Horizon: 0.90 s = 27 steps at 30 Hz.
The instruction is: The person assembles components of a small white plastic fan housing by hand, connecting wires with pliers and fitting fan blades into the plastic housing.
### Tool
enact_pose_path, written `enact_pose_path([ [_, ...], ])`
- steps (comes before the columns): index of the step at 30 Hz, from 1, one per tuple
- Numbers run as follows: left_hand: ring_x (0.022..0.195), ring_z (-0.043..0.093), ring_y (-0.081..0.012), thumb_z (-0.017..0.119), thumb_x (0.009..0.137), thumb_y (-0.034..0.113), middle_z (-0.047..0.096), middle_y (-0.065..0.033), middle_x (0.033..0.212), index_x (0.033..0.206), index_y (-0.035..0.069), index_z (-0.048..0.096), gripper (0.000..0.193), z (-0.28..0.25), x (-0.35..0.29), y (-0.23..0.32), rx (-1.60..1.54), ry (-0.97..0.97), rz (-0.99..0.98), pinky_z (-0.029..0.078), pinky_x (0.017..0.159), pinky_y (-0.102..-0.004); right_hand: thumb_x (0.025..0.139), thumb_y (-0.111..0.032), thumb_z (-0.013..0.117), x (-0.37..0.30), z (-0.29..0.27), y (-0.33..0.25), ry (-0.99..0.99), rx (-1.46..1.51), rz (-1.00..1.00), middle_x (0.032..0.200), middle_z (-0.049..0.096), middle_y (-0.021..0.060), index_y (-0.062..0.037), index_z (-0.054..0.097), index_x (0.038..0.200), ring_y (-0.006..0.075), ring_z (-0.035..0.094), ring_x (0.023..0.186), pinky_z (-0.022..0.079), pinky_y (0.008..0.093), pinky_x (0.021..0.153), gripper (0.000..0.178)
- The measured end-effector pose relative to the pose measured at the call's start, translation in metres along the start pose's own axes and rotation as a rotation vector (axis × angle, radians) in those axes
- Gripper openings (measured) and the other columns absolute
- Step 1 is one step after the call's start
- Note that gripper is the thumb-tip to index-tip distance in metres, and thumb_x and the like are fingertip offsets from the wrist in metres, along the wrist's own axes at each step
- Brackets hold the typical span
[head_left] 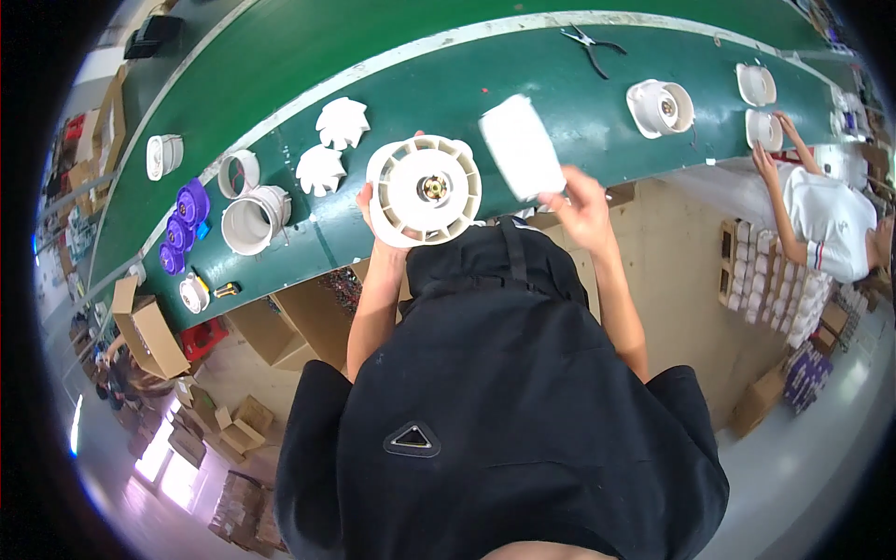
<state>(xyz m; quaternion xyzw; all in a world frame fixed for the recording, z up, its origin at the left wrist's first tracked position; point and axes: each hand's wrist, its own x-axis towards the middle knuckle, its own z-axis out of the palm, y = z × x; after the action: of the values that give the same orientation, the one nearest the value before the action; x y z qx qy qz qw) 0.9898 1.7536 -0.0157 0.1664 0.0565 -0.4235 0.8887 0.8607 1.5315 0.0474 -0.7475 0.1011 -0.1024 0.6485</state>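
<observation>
My left hand (387, 247) grips a white round fan motor housing (448, 210) from its left side and underneath. Its slotted ring and brass-coloured centre face up, and most of my left fingers are hidden behind it. To the right, my right hand (583, 210) pinches the lower corner of a white, rounded rectangular part (520, 149), smeared a little by motion. The two parts are apart, both held over the near edge of the bench. Left of the housing, two white fan impellers (343, 122) lie on the green bench top.
The green bench (579, 103) curves across the view. On it are white duct rings (250, 224), purple parts (182, 229), a yellow-black tool (227, 290), pliers (592, 49) and another white housing (661, 107). A co-worker (826, 219) handles white housings at far right. Cardboard boxes (149, 331) stand left.
</observation>
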Motion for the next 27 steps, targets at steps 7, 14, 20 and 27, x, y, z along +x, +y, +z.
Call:
enact_pose_path([
  [7, 0.119, 0.046, -0.0330, 0.041, 0.078, 0.063, 0.042, -0.0156, 0.133, 0.135, 0.011, 0.035, 0.078, 0.026, 0.020, -0.028, -0.074, -0.004, -0.061, 0.041, 0.097, -0.0494, 0.067, -0.002, 0.066, -0.006, 0.006, -0.059, -0.159, -0.479, -0.404, 0.085, 0.056, 0.0027, -0.0095, 0.066, 0.093, 0.0250, 0.052, 0.101, 0.036, 0.0501, 0.097, 0.027],
  [14, 0.120, 0.044, -0.0352, 0.043, 0.072, 0.068, 0.040, -0.0172, 0.135, 0.136, 0.011, 0.034, 0.086, 0.038, 0.025, -0.041, -0.079, -0.039, -0.088, 0.040, 0.098, -0.0525, 0.068, -0.001, 0.065, -0.017, -0.001, -0.070, -0.085, -0.582, -0.387, 0.085, 0.057, 0.0007, -0.0128, 0.068, 0.091, 0.0242, 0.053, 0.100, 0.034, 0.0530, 0.101, 0.026],
  [20, 0.119, 0.045, -0.0349, 0.043, 0.074, 0.066, 0.040, -0.0169, 0.134, 0.135, 0.010, 0.034, 0.084, 0.032, 0.021, -0.039, -0.075, 0.011, -0.068, 0.040, 0.098, -0.0515, 0.069, 0.000, 0.062, -0.020, -0.003, -0.072, -0.056, -0.527, -0.409, 0.083, 0.059, 0.0052, -0.0049, 0.064, 0.092, 0.0254, 0.057, 0.088, 0.040, 0.0471, 0.094, 0.024],
  [27, 0.115, 0.048, -0.0326, 0.040, 0.079, 0.061, 0.046, -0.0155, 0.130, 0.133, 0.008, 0.038, 0.076, 0.020, 0.017, -0.037, -0.027, 0.110, -0.044, 0.041, 0.095, -0.0485, 0.088, -0.010, 0.046, -0.005, -0.046, -0.100, 0.042, 0.193, 0.111, 0.075, 0.059, 0.0010, 0.0013, 0.053, 0.097, 0.0024, 0.052, 0.063, 0.036, 0.0180, 0.049, 0.016],
])
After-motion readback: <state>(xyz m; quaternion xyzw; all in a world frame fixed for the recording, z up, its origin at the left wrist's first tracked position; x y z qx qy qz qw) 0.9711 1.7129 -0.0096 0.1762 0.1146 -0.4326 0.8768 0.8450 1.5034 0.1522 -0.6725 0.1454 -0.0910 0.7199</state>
